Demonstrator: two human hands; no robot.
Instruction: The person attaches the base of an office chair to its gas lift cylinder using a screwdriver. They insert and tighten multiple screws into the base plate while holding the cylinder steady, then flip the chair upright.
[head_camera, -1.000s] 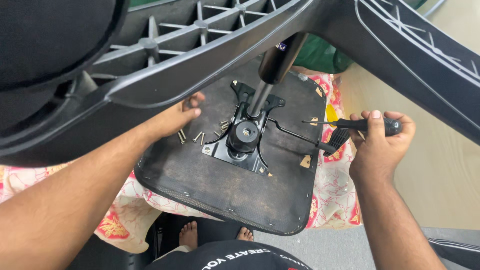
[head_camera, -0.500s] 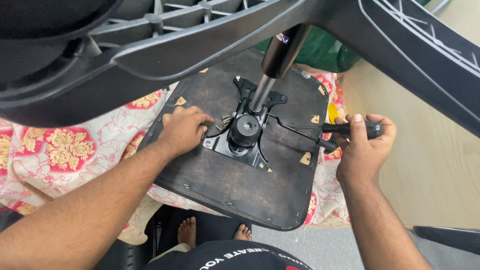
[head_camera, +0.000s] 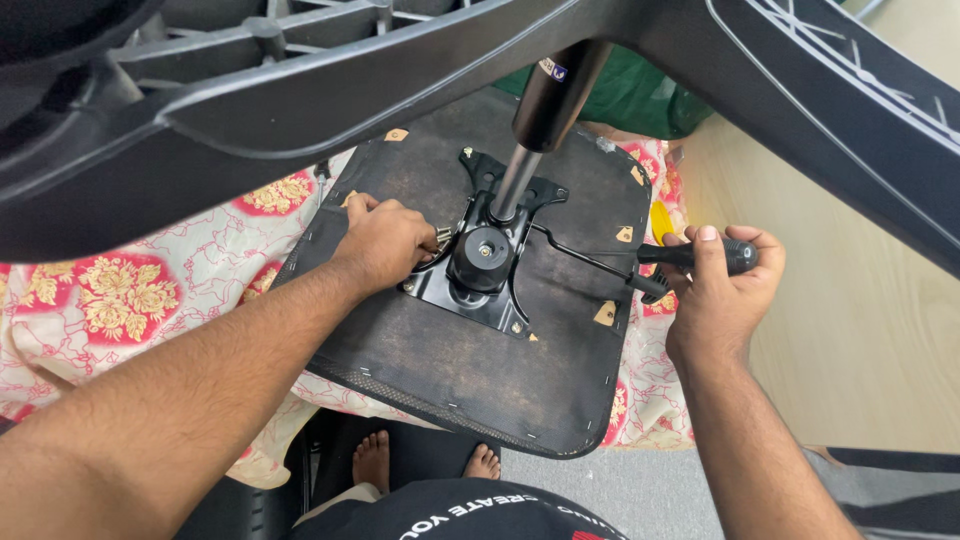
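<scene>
Centrally placed: black metal mechanism plate (head_camera: 478, 275) bolted on upturned dark seat underside (head_camera: 470, 350), chrome gas cylinder (head_camera: 520, 175) rising toward upper frame. Left hand (head_camera: 385, 240) curled, fingertips pinching small screws (head_camera: 441, 237) at plate's left edge. Right hand (head_camera: 715, 285) at mid-right, fisted around black lever handle (head_camera: 705, 255). Beneath, floral cloth (head_camera: 110, 300).

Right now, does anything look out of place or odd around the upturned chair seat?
A few loose screws lie on the seat underside by the left hand, not yet in the black mounting plate. The right hand holds the plate's lever. Nothing looks damaged.
</scene>
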